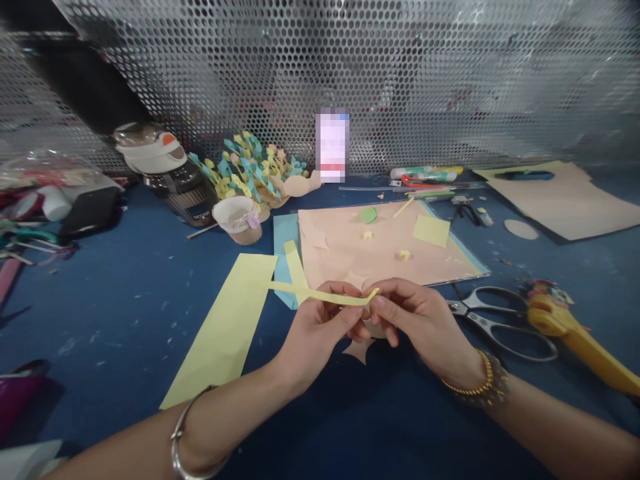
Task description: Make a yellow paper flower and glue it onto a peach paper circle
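A narrow yellow paper strip (pixel 325 296) is pinched between my two hands, its right end bent upward. My left hand (pixel 325 327) grips the strip between thumb and fingers near that end. At the bent tip, the thumb and fingers of my right hand (pixel 417 320) close on the paper. A pale pink paper piece with pointed corners (pixel 359 350) lies on the table just under my fingers. Behind them is a pink sheet (pixel 340 250) bearing small folded yellow paper pieces (pixel 405 255), a green piece (pixel 369 215) and a yellow square (pixel 432 231).
A long yellow paper sheet (pixel 225 327) lies left. Scissors (pixel 500 323) and a yellow-handled tool (pixel 580 333) are right. Behind stand a paper cup (pixel 239 220), a dark bottle (pixel 175 180), paper flowers (pixel 250 167) and a phone (pixel 332 143) against a perforated metal panel (pixel 400 73).
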{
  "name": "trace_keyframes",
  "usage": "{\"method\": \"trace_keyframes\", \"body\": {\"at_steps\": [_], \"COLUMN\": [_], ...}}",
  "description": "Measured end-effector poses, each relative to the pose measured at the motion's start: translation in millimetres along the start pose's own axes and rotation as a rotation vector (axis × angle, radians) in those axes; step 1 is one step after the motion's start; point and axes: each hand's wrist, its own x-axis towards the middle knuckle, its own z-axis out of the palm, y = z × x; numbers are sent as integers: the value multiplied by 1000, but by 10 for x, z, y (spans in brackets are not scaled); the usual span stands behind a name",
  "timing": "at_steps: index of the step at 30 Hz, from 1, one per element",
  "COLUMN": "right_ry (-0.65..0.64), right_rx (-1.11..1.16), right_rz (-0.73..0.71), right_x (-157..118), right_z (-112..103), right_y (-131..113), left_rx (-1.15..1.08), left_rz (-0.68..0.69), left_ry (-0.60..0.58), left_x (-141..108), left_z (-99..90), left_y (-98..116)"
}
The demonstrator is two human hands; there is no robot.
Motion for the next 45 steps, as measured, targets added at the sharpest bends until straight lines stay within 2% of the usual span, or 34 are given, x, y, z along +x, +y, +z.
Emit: {"method": "trace_keyframes", "body": {"at_steps": [6,11,17,23,27,32,37,45], "right_ry": [23,-13,-20,-18,-101,-194,-211,-214], "right_rx": [29,61,84,71,69,-55,-94,-136], "right_rz": [-57,-50,-40,-44,-26,29,6,98], "right_x": [27,32,28,10,-39,-92,-96,-78], "right_z": [-23,-17,-16,5,57,154,165,152], "right_y": [-3,44,75,50,31,24,5,36], "left_rx": [48,82,-3,30,18,-110,-93,90], "left_rz": [-25,29,64,126,149,60,77,202], "left_ry": [-26,-24,59,93,123,49,-13,183], "left_x": [9,11,-9,-23,-39,-88,-116,-35], "left_z": [-24,-12,-2,-11,6,62,94,16], "left_y": [-29,-15,-2,-12,-8,-21,14,93]}}
